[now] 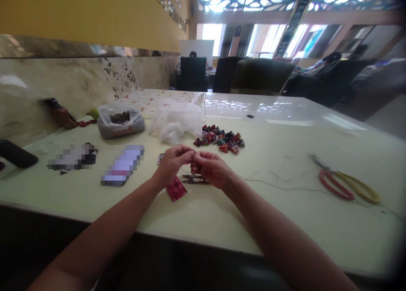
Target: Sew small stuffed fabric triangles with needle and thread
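Observation:
My left hand [175, 160] and my right hand [209, 166] meet fingertip to fingertip above the pale table [222, 223]. Both are closed in a pinch, and whatever lies between the fingers is too small to make out. Under the hands lie dark thread snips [193, 179], partly covered by my right hand. A red patterned fabric piece [176, 189] lies just below my left hand. From near my right hand a thin thread [279, 186] runs rightward over the table. Behind the hands sits a pile of small colourful fabric pieces [222, 138].
Scissors with red and yellow handles [349, 187] lie at the right. On the left are a blurred phone-like object [123, 165], dark fabric scraps [74, 157], a filled plastic bag [120, 124] and a dark object [17, 154]. Crumpled clear plastic [176, 119] is behind.

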The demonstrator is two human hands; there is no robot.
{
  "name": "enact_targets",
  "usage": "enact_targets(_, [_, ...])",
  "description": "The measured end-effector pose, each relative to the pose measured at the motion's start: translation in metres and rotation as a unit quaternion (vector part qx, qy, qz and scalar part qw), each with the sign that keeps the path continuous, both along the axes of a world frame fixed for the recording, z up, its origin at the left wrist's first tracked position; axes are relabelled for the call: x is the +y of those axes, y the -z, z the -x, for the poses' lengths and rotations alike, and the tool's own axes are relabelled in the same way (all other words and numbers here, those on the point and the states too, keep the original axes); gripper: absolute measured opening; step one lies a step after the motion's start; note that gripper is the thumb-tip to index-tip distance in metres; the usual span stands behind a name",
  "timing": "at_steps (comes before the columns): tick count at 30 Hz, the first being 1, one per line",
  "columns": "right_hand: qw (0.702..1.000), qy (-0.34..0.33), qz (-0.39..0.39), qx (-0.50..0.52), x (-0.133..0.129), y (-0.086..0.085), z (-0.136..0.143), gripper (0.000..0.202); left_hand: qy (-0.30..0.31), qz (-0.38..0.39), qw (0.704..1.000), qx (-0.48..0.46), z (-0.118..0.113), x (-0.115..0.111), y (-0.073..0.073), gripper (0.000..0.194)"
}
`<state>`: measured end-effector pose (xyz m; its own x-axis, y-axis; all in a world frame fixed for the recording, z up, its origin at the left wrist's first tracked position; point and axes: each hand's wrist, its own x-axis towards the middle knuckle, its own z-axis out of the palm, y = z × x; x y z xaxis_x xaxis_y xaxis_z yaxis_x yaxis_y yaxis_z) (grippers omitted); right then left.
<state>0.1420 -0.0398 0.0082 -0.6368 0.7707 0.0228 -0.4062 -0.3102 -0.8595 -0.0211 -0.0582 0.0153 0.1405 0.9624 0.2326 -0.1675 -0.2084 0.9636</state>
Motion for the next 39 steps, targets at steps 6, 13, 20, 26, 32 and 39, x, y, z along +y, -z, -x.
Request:
enact_targets(6, [1.0,0.0,-0.001,0.004,0.001,0.002,0.0,0.026,0.012,-0.005,1.0,0.003,-0.001,-0.001,-0.001,0.018])
enact_targets(13, [1.0,0.008,0.0,-0.003,0.0,-0.001,0.0,0.027,-0.06,-0.002,0.998,0.025,-0.002,0.001,0.0,0.016])
enact_targets(20, [1.0,0.016,0.0,0.009,-0.001,-0.003,0.0,0.024,-0.076,0.03,0.997,0.001,0.001,0.005,0.005,0.018])
enact_targets(26, [1.0,0.017,-0.005,0.003,-0.001,-0.004,-0.001,0.027,-0.08,0.026,0.996,-0.005,0.003,0.006,0.007,0.03])
enact_targets(32, [0.999,0.015,-0.017,-0.027,0.001,0.001,0.0,0.028,-0.076,0.015,0.997,0.03,0.002,0.004,0.005,0.028])
enact_targets(39, [1.0,0.022,-0.021,-0.001,0.005,0.006,0.001,0.027,-0.047,-0.001,0.998,0.043,0.0,0.0,0.0,0.023])
